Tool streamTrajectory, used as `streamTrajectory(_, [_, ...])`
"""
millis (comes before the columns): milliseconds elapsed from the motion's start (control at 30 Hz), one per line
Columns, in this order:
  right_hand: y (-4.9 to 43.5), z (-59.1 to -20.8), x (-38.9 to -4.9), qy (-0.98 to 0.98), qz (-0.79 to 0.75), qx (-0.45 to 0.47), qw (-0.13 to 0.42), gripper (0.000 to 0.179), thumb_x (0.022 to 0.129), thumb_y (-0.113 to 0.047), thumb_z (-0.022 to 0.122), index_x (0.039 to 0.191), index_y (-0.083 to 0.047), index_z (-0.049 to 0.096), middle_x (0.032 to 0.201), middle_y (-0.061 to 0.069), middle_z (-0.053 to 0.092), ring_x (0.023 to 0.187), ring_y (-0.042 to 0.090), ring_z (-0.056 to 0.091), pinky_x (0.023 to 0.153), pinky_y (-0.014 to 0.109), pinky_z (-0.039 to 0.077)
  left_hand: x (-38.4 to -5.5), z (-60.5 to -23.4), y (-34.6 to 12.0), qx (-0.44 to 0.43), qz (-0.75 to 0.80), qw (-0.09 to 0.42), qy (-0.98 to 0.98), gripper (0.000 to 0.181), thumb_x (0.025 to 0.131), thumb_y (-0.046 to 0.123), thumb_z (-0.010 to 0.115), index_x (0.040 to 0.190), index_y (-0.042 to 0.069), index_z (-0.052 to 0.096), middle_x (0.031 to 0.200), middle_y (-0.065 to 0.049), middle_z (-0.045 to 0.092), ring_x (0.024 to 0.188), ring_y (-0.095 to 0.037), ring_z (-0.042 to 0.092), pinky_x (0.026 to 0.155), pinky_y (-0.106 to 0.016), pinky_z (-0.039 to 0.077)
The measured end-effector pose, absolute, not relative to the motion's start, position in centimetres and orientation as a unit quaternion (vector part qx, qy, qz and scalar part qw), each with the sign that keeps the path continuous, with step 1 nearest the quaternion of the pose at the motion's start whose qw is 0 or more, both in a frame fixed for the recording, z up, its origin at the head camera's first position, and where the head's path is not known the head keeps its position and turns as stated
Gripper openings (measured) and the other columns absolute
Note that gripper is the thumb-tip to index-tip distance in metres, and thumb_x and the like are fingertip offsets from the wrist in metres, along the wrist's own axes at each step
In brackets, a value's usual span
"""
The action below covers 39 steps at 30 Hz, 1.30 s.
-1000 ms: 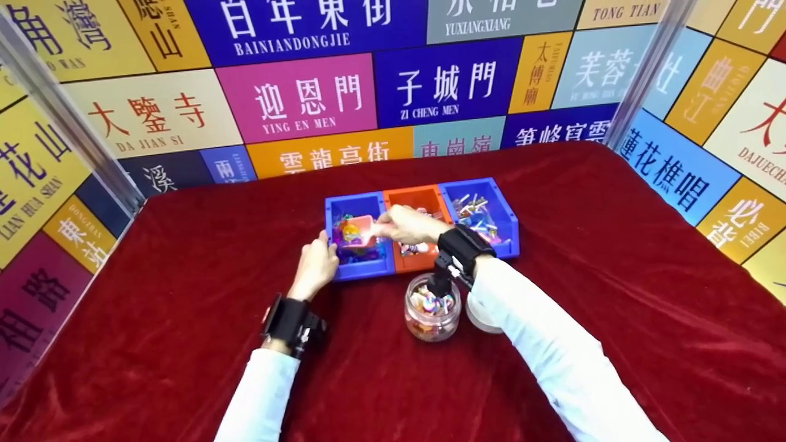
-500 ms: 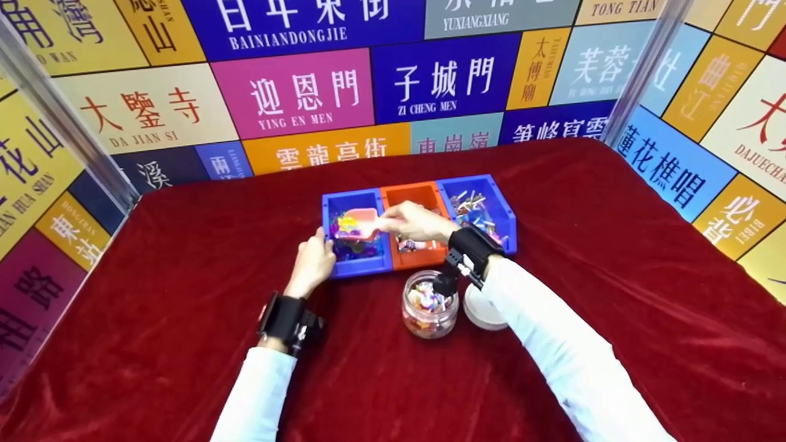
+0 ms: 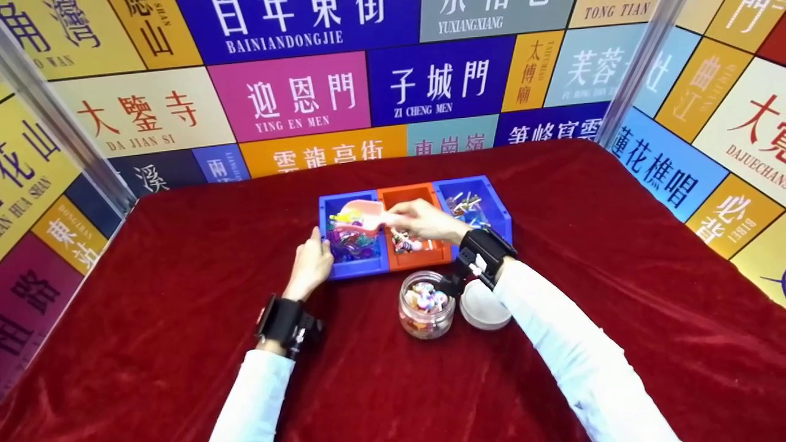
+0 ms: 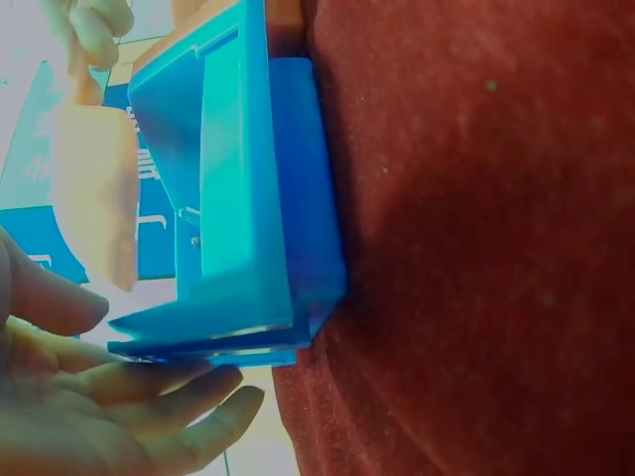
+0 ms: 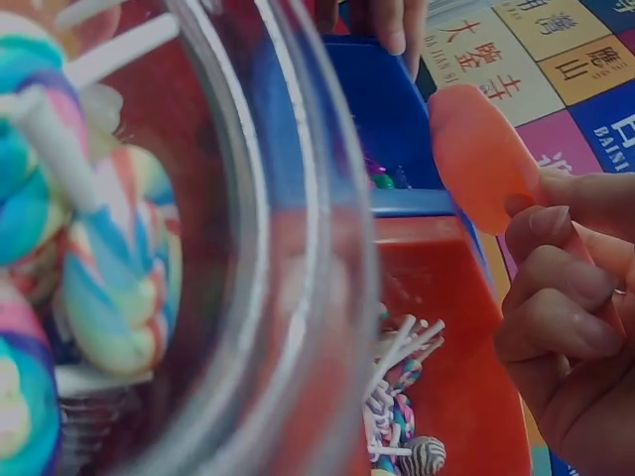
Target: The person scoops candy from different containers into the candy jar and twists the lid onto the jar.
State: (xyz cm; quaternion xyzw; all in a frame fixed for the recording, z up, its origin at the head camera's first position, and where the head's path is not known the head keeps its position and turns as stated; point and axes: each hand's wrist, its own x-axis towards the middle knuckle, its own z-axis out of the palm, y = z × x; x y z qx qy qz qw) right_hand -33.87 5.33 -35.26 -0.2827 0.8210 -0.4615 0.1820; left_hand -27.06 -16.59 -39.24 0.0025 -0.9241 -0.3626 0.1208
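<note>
My right hand [image 3: 424, 220] grips the handle of a pink scoop [image 3: 368, 209], fingers curled round it. The scoop is over the left blue bin [image 3: 359, 268] and carries yellow and other coloured pieces. More shiny purple and teal pieces lie below it in the bin. At this bin's left side, my left hand [image 3: 310, 261] holds the wall; in the left wrist view the thumb [image 4: 60, 297] is on the inner side of the rim and the fingers [image 4: 198, 407] lie along the outside. The right wrist view shows the scoop's underside [image 5: 481, 164].
Joined to the left bin are an orange bin [image 3: 417, 262] with small lollipops and another blue bin [image 3: 502, 215] with stick-like pieces. Nearer stands a glass jar [image 3: 427, 325] of lollipops, beside a whitish round lid [image 3: 485, 307]. Red cloth [image 3: 215, 294] covers the table; printed panels stand behind.
My right hand has lifted the scoop from among the pieces and drawn it slightly back and right. The left hand has stayed at the bin's wall.
</note>
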Motion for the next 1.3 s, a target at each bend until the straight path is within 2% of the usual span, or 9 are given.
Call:
streamTrajectory(100, [5.9,-34.8,-33.9,0.816,-0.472,-0.281,0.180,0.031,0.092,-0.024,0.049,0.110,-0.001,0.059,0.064,-0.003,0.045,0.048,0.005,0.035,0.041,0.016,0.029,-27.1,-39.1,-16.4,0.011,-0.381,0.140,-0.914,0.045,0.090,0.006,0.040,0.130,-0.015,0.031,0.121,-0.032,0.046,0.111,-0.040,0.047,0.097,-0.043,0.036])
streamTrajectory(200, [6.6,-34.2,-33.7,0.813,-0.485,-0.270,0.174,0.033,0.091,-0.025,0.051,0.111,-0.001,0.059,0.062,-0.004,0.042,0.044,0.003,0.032,0.039,0.016,0.028,-27.0,-38.9,-16.1,0.011,-0.393,0.182,-0.901,0.044,0.090,0.007,0.043,0.128,-0.013,0.035,0.119,-0.032,0.048,0.110,-0.041,0.047,0.096,-0.044,0.036])
streamTrajectory(433, [8.9,-33.3,-33.0,0.794,-0.526,-0.259,0.162,0.037,0.088,-0.032,0.055,0.102,0.002,0.060,0.065,-0.001,0.044,0.049,0.007,0.039,0.044,0.018,0.036,-26.8,-38.6,-15.3,-0.009,-0.420,0.258,-0.870,0.040,0.089,0.011,0.049,0.124,-0.009,0.042,0.121,-0.027,0.049,0.112,-0.039,0.046,0.097,-0.043,0.034])
streamTrajectory(533, [10.0,-33.0,-32.7,0.787,-0.536,-0.262,0.154,0.036,0.087,-0.033,0.056,0.099,0.000,0.061,0.064,-0.002,0.046,0.048,0.007,0.040,0.042,0.017,0.032,-26.6,-38.3,-14.8,-0.029,-0.432,0.272,-0.860,0.039,0.089,0.013,0.050,0.122,-0.008,0.045,0.121,-0.025,0.050,0.114,-0.036,0.046,0.098,-0.041,0.034])
streamTrajectory(733, [12.3,-32.7,-31.8,0.766,-0.557,-0.283,0.149,0.031,0.087,-0.028,0.057,0.099,0.001,0.063,0.058,-0.003,0.040,0.044,0.004,0.028,0.039,0.018,0.021,-26.2,-37.6,-13.8,-0.067,-0.465,0.277,-0.838,0.035,0.089,0.014,0.053,0.116,-0.007,0.050,0.114,-0.023,0.056,0.108,-0.031,0.052,0.095,-0.038,0.038])
streamTrajectory(800, [13.1,-32.9,-31.4,0.763,-0.560,-0.287,0.151,0.028,0.087,-0.026,0.057,0.097,-0.001,0.063,0.056,-0.003,0.037,0.044,0.005,0.028,0.039,0.019,0.020,-26.0,-37.5,-13.4,-0.082,-0.488,0.264,-0.828,0.033,0.089,0.014,0.053,0.114,-0.007,0.051,0.112,-0.023,0.057,0.105,-0.031,0.054,0.092,-0.038,0.041])
streamTrajectory(933, [14.8,-33.5,-30.7,0.761,-0.560,-0.289,0.154,0.026,0.088,-0.022,0.056,0.094,0.002,0.062,0.056,-0.003,0.037,0.045,0.006,0.029,0.040,0.019,0.020,-25.5,-37.4,-12.5,-0.121,-0.540,0.191,-0.811,0.032,0.089,0.014,0.054,0.113,-0.006,0.051,0.110,-0.023,0.057,0.101,-0.031,0.056,0.086,-0.037,0.046])
streamTrajectory(1067, [16.3,-33.9,-29.7,0.762,-0.562,-0.281,0.159,0.025,0.087,-0.019,0.057,0.094,0.005,0.061,0.055,-0.003,0.038,0.045,0.006,0.029,0.042,0.018,0.021,-25.1,-37.7,-11.8,-0.157,-0.549,0.108,-0.814,0.037,0.089,0.019,0.054,0.116,-0.005,0.049,0.113,-0.021,0.056,0.106,-0.029,0.053,0.090,-0.038,0.044])
streamTrajectory(1300, [17.8,-34.4,-28.0,0.758,-0.564,-0.277,0.177,0.016,0.087,-0.015,0.057,0.096,-0.005,0.065,0.055,-0.004,0.036,0.044,0.004,0.028,0.040,0.017,0.020,-24.7,-38.0,-11.1,-0.217,-0.538,-0.011,-0.814,0.045,0.088,0.024,0.055,0.123,-0.003,0.045,0.122,-0.018,0.052,0.113,-0.026,0.049,0.097,-0.037,0.038])
